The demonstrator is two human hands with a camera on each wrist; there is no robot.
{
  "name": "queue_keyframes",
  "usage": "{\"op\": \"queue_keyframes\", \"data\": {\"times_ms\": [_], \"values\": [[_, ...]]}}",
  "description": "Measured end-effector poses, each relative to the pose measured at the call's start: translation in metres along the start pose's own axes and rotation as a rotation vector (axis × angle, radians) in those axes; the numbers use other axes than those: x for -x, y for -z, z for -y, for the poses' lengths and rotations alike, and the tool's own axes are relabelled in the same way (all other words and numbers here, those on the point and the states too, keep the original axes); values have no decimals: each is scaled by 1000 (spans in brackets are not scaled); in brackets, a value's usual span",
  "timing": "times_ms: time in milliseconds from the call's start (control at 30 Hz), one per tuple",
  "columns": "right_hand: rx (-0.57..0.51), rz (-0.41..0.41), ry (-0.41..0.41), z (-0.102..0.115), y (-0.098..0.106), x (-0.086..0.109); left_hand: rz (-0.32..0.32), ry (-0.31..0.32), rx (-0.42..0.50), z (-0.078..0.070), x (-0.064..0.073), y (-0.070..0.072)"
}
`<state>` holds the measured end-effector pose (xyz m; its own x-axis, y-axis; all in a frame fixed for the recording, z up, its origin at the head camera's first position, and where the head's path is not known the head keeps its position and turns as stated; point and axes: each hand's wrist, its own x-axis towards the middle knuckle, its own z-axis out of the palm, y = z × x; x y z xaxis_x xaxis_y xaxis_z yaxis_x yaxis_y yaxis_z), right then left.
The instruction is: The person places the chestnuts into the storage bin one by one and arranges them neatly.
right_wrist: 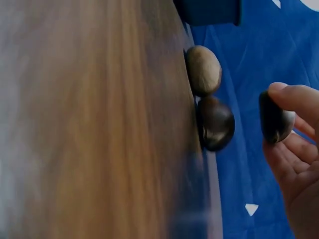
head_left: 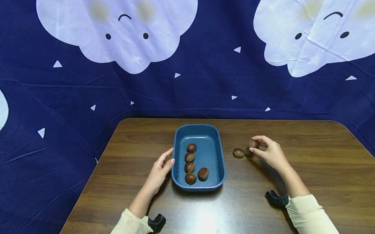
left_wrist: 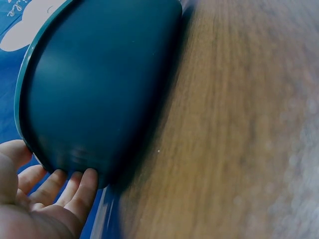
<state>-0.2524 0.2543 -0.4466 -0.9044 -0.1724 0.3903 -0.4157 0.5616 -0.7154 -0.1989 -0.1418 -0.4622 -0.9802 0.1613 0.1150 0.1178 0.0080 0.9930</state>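
A blue rectangular tub [head_left: 214,154] holds several brown chestnuts [head_left: 190,167], most of them in a row along its left side. My left hand [head_left: 159,172] rests against the tub's left side, its fingertips [left_wrist: 88,174] touching the outer wall and the thumb by the rim. To the right of the tub, my right hand [head_left: 272,154] pinches a chestnut [right_wrist: 275,118] between thumb and fingers, raised off the table. Two more chestnuts lie just left of that hand: one [head_left: 238,153] in full sight, the other [right_wrist: 216,123] partly behind the held chestnut in the head view.
The wooden table [head_left: 138,140] has rounded back corners. Behind it hangs a dark blue cloth [head_left: 205,88] with white clouds and small triangles. A black wrist strap [head_left: 157,223] sits on the left arm, another [head_left: 276,199] on the right.
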Motion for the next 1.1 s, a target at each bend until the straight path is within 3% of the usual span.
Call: {"op": "queue_keyframes", "data": {"times_ms": [533, 800, 1100], "values": [[-136, 91, 104, 53, -37, -25, 8, -25, -9, 1, -1, 0], [-173, 182, 161, 79, -61, -37, 2, -7, -4, 0, 1, 0], [-127, 333, 205, 93, -86, -49, -2, 4, -3, -1, 0, 0]]}}
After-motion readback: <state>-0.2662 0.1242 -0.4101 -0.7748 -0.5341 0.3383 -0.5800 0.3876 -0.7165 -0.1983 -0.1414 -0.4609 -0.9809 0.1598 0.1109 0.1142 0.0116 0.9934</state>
